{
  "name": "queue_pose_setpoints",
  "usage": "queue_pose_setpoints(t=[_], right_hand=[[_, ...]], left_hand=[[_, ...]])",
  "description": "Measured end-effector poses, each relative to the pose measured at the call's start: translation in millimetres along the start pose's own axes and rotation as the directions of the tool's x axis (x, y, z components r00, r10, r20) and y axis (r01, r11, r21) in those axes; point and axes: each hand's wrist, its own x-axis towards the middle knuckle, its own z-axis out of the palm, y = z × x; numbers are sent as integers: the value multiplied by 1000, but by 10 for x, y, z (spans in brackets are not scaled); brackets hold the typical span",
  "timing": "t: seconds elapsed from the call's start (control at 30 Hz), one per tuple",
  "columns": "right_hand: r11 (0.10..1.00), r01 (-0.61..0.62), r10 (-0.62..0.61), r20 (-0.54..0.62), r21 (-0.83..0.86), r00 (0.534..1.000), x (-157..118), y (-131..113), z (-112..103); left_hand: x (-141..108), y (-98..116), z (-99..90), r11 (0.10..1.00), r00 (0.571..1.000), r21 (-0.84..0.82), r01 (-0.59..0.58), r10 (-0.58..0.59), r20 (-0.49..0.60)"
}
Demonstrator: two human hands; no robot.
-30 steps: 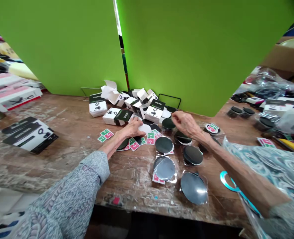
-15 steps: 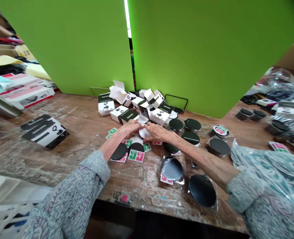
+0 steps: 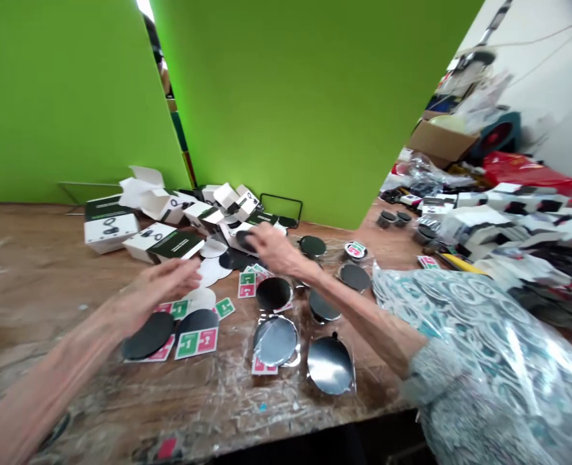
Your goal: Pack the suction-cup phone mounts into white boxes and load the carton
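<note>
My right hand [image 3: 275, 248] reaches over the middle of the table, its fingers closed at the edge of a small black disc [image 3: 244, 240] in front of the boxes. My left hand [image 3: 169, 284] is empty, a little blurred, with fingers stretched out. Beside its fingertips lie white discs [image 3: 212, 270] and another black disc [image 3: 232, 259]. Closer to me, a black disc [image 3: 148, 336] rests on red-and-green printed cards [image 3: 197, 342]. Several round black pieces in clear wrap, one of them a shiny disc [image 3: 330, 365], lie below my right forearm.
White-and-black printed boxes [image 3: 111, 226], some with raised flaps, cluster before the green panels [image 3: 276, 103]. A clear bag of pale ring-shaped pieces [image 3: 460, 323] covers the right side. Farther right are more boxes [image 3: 513, 206] and a yellow-handled tool [image 3: 465, 263].
The view has swung to the right. My hands, together over a white disc before, are now apart. The left has opened away from it; the right has moved to a black disc.
</note>
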Motion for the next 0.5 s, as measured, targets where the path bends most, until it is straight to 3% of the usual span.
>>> queue_pose_setpoints(t=[0.07, 0.13, 0.17, 0.27, 0.4, 0.5], right_hand=[[980, -107, 140, -204, 166, 969, -264, 452, -349], [927, -311, 365, -307, 210, 879, -555, 983, -600], [874, -447, 486, -354, 190, 799, -687, 1238, -671], [803, -578, 587, -370, 148, 720, -979, 1794, -696], [794, -605, 579, -375, 60, 724, -1171, 1976, -576], [816, -578, 522, -427, 0, 738, -1192, 1870, -546]], left_hand=[[-173, -312, -62, 914, 986, 380, -143, 165, -27], [-294, -639, -71, 726, 951, 661, -188, 303, -63], [-327, -772, -54, 661, 942, 727, -188, 332, -58], [-317, -956, 67, 576, 939, 800, -168, 341, -48], [-230, -803, 248, 558, 940, 817, -142, 335, -65], [-342, -536, 277, 601, 869, 780, -174, 466, -165]])
